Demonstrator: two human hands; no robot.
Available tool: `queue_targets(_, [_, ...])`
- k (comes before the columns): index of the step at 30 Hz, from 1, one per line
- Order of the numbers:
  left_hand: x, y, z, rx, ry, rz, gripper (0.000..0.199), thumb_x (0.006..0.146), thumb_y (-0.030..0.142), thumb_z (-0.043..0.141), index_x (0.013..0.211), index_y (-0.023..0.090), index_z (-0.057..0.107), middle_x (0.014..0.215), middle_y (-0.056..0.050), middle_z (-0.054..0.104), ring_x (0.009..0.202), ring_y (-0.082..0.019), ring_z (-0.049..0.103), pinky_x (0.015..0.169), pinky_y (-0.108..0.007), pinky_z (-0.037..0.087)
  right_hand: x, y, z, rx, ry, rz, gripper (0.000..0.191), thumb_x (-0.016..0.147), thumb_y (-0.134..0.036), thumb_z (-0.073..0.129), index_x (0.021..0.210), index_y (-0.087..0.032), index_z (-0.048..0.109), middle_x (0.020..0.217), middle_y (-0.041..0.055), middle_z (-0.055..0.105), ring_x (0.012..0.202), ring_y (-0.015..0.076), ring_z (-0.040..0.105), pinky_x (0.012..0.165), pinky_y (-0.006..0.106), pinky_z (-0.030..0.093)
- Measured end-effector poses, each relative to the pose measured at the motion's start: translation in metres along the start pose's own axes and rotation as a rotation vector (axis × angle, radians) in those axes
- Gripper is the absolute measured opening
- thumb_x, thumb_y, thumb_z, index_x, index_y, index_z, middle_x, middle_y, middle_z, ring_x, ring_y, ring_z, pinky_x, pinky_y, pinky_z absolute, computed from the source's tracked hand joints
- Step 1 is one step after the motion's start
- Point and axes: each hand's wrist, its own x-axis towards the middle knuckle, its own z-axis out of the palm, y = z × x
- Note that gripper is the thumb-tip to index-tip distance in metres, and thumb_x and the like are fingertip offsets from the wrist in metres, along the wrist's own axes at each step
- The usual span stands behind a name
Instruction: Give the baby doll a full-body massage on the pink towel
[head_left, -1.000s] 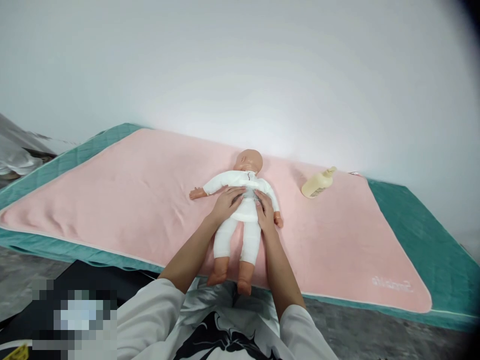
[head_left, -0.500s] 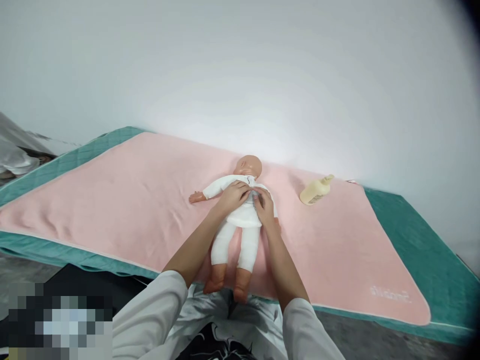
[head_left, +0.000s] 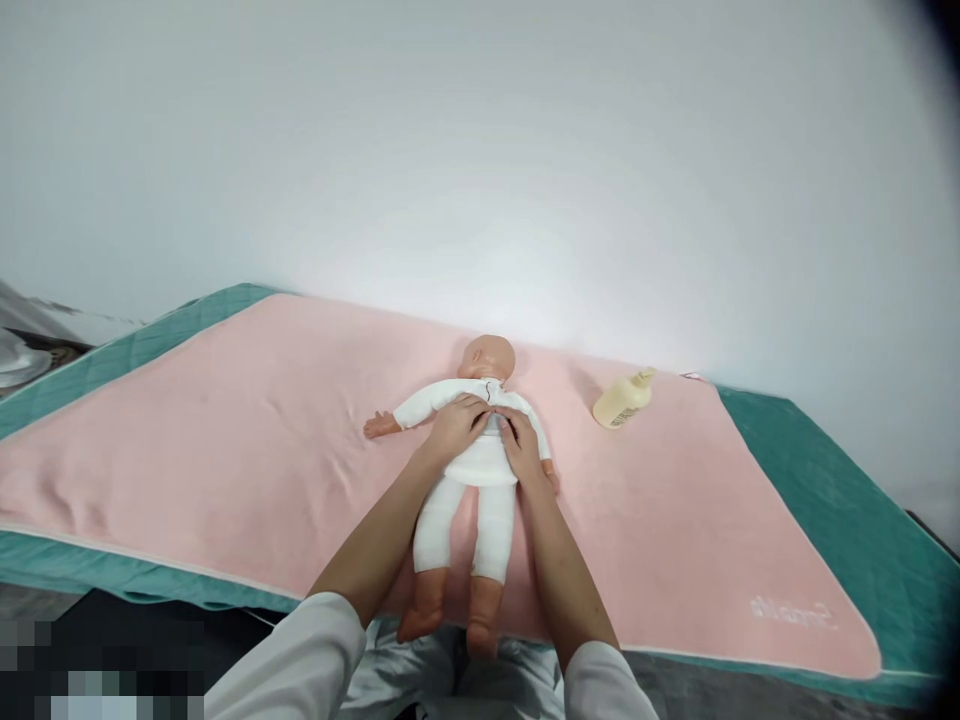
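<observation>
A baby doll in white clothes lies on a pink blanket, its head towards the wall and its feet at the near edge. The back of its top shows, with a small dark mark near the neck. My left hand rests on the left part of the doll's upper back, fingers laid out over the cloth. On the right part lies my right hand, its fingers flat and pointing inward. The fingertips of both hands nearly meet at the middle of the back. Neither hand holds anything.
A cream pump bottle lies tilted on the blanket, right of the doll. Under the blanket is a green padded cover. A pale wall rises behind. Something dark stands at the lower left.
The whole view has shifted, so the doll, bottle and blanket appear lower in the picture. Both hands remain on the doll's back in nearly the same place.
</observation>
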Motion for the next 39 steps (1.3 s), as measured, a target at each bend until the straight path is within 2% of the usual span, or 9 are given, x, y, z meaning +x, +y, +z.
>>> queue_targets(8, [-0.008, -0.003, 0.002, -0.168, 0.12, 0.001, 0.022, 0.092, 0.018, 0.047, 0.101, 0.019, 0.067, 0.102, -0.005, 0.071, 0.099, -0.02, 0.063, 0.092, -0.04, 0.051, -0.004, 0.0, -0.001, 0.041, 0.015, -0.015, 0.032, 0.097, -0.033, 0.043, 0.121, -0.025, 0.062, 0.125, 0.006, 0.063, 0.122, 0.0206, 0.053, 0.11, 0.042, 0.039])
queue_targets(13, [-0.011, -0.002, 0.002, -0.096, 0.172, 0.06, 0.024, 0.092, 0.019, 0.046, 0.104, 0.02, 0.067, 0.11, -0.007, 0.069, 0.111, -0.021, 0.059, 0.099, -0.044, 0.048, -0.007, 0.004, 0.001, 0.001, 0.023, -0.075, 0.034, 0.096, -0.034, 0.045, 0.127, -0.026, 0.058, 0.135, 0.0068, 0.055, 0.131, 0.021, 0.045, 0.116, 0.045, 0.033])
queue_targets(18, [-0.01, -0.002, 0.001, 0.027, 0.163, 0.059, 0.024, 0.092, 0.019, 0.048, 0.107, 0.021, 0.066, 0.117, -0.006, 0.067, 0.114, -0.021, 0.057, 0.109, -0.048, 0.039, -0.005, 0.009, 0.002, -0.022, -0.014, -0.109, 0.039, 0.097, -0.035, 0.042, 0.134, -0.026, 0.05, 0.142, 0.0066, 0.05, 0.137, 0.0214, 0.039, 0.119, 0.049, 0.028])
queue_targets(23, [-0.009, -0.003, 0.002, 0.027, 0.125, 0.034, 0.025, 0.093, 0.02, 0.046, 0.109, 0.02, 0.065, 0.119, -0.007, 0.065, 0.114, -0.021, 0.057, 0.109, -0.047, 0.039, -0.004, 0.01, 0.003, -0.03, -0.046, -0.069, 0.045, 0.098, -0.037, 0.039, 0.142, -0.026, 0.041, 0.147, 0.006, 0.045, 0.139, 0.0209, 0.037, 0.12, 0.047, 0.027])
queue_targets(33, [-0.004, -0.001, 0.002, 0.017, 0.075, -0.008, 0.025, 0.091, 0.017, 0.045, 0.104, 0.019, 0.066, 0.111, -0.007, 0.069, 0.108, -0.021, 0.06, 0.107, -0.047, 0.039, 0.001, 0.009, 0.002, -0.046, -0.066, -0.01, 0.041, 0.098, -0.04, 0.039, 0.134, -0.025, 0.051, 0.139, 0.0066, 0.054, 0.133, 0.0215, 0.045, 0.118, 0.048, 0.028])
queue_targets(39, [-0.003, -0.001, 0.002, 0.009, 0.065, -0.009, 0.024, 0.09, 0.016, 0.045, 0.103, 0.018, 0.065, 0.109, -0.006, 0.069, 0.106, -0.02, 0.06, 0.106, -0.045, 0.04, 0.002, 0.01, 0.002, -0.045, -0.077, 0.001, 0.041, 0.098, -0.041, 0.039, 0.133, -0.025, 0.052, 0.139, 0.007, 0.055, 0.132, 0.0209, 0.045, 0.118, 0.047, 0.027])
